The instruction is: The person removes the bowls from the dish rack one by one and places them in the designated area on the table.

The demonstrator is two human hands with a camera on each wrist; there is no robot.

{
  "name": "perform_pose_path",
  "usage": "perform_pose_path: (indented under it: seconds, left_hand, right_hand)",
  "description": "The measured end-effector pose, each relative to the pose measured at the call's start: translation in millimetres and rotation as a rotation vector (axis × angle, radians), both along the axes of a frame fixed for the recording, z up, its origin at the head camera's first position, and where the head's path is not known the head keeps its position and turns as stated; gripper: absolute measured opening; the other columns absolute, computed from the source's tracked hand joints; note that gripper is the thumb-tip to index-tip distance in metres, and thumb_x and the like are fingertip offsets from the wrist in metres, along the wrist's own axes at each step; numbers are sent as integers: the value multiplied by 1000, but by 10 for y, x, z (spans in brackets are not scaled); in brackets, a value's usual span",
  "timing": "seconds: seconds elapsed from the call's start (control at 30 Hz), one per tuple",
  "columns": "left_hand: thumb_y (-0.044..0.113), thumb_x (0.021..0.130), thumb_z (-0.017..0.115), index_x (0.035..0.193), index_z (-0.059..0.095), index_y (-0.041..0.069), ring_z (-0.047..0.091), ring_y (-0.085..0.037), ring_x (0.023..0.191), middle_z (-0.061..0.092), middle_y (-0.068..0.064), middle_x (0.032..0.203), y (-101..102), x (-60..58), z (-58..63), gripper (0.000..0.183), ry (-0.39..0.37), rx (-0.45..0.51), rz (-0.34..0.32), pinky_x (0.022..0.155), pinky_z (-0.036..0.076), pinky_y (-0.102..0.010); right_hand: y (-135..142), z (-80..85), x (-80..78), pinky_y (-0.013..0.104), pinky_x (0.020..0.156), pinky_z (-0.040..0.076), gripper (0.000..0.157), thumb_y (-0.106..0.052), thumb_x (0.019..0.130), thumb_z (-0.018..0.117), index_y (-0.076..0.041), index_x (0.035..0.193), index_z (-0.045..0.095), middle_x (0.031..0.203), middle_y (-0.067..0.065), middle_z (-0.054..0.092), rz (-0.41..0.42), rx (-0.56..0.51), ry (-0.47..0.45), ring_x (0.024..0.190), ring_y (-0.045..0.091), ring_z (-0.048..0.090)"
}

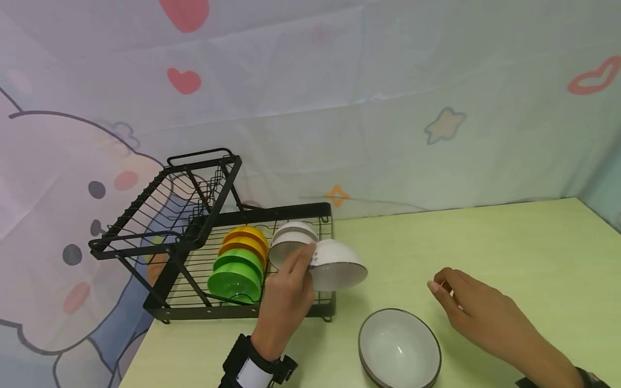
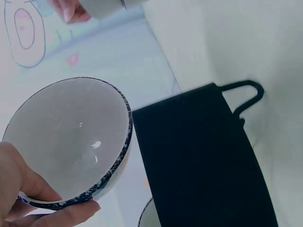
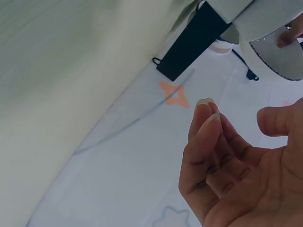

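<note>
My left hand (image 1: pixel 286 296) pinches the rim of a white bowl (image 1: pixel 338 267) over the right end of a black dish rack (image 1: pixel 228 312). In the left wrist view the bowl (image 2: pixel 75 132) is tilted, showing its inside and dark speckled rim, with thumb and fingers on either side of that rim. Beside it, white bowls (image 1: pixel 294 233) stand tilted in the rack, partly hidden by the hand. My right hand (image 1: pixel 477 312) hovers over the table with loosely bent fingers; in the right wrist view the palm (image 3: pixel 251 189) holds nothing.
Yellow bowls (image 1: pixel 245 240) and green bowls (image 1: pixel 235 280) stand in a row in the rack's lower tier. A sloping upper tier (image 1: pixel 160 215) rises at left. A stack of white bowls (image 1: pixel 400 347) sits on the light green table (image 1: pixel 504 237) between the hands. A printed cloth (image 1: pixel 310 108) hangs behind.
</note>
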State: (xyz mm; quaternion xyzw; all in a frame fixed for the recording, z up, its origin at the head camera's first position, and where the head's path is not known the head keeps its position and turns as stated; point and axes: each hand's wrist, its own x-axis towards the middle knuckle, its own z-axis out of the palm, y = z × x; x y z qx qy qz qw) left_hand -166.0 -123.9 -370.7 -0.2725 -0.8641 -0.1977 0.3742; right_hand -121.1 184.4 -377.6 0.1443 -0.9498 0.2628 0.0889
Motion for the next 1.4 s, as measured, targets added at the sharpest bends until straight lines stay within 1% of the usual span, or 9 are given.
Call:
perform_pose_path:
  seconds: [0.17,0.33,0.43,0.63,0.77,0.9,1.03,1.27,1.4]
  left_hand:
    - [-8,75,62,123,57,3,66,-18,70,64,-12,113,53,26,-24,49,23,-1,-25,48,55,-24]
    - [-8,75,59,123,56,2,67,-19,76,63,-13,115,101,52,-48,50,51,-3,-59,50,56,-23]
    - [-10,73,59,124,55,1,67,-19,69,62,-13,115,126,70,-68,52,55,-3,-83,51,55,-21]
    - [-11,72,59,124,54,2,66,-17,73,62,-11,115,174,96,-96,54,81,-8,-106,51,54,-18]
    - [-10,70,60,123,56,2,66,-17,78,64,-11,111,221,107,-109,54,123,-16,-116,54,55,-18]
    - [-11,68,63,123,55,1,66,-19,88,65,-12,112,268,112,-125,57,151,-23,-117,57,55,-18]
    - [-11,68,63,124,54,1,65,-19,91,64,-12,114,305,106,-135,59,162,-39,-113,56,55,-18]
    - [-7,73,64,126,53,1,64,-17,94,64,-12,117,332,100,-138,55,160,-50,-141,59,54,-16]
    - [-1,79,66,127,52,0,62,-17,98,64,-12,117,338,95,-127,51,157,-57,-151,64,54,-17]
  right_hand:
    - [-158,91,-55,31,56,46,32,-46,96,45,-18,108,55,87,-9,59,55,7,12,78,7,55]
    - [-357,170,-98,31,59,48,43,-51,93,48,-17,117,53,91,-9,61,109,21,48,83,9,58]
    - [-450,193,-124,32,60,49,48,-53,92,49,-15,122,52,93,-8,61,139,24,60,85,9,58]
    - [-543,214,-141,34,62,51,50,-44,92,54,-11,129,48,94,-3,64,188,17,43,84,12,60]
    - [-561,205,-163,31,60,51,42,-28,91,60,-9,127,49,90,-2,65,221,-7,55,80,11,60]
    - [-572,169,-203,25,51,46,35,-10,89,61,-2,121,52,74,-3,61,256,-17,180,63,5,53]
    - [-577,139,-232,22,44,37,33,0,85,59,1,118,54,62,-5,53,238,0,280,53,4,40]
    - [-525,143,-256,19,39,32,32,1,87,53,-1,119,53,59,-10,54,220,-25,214,44,-1,34]
    - [-482,144,-273,20,39,34,33,1,86,53,1,120,55,62,-8,63,222,-54,216,47,-4,47]
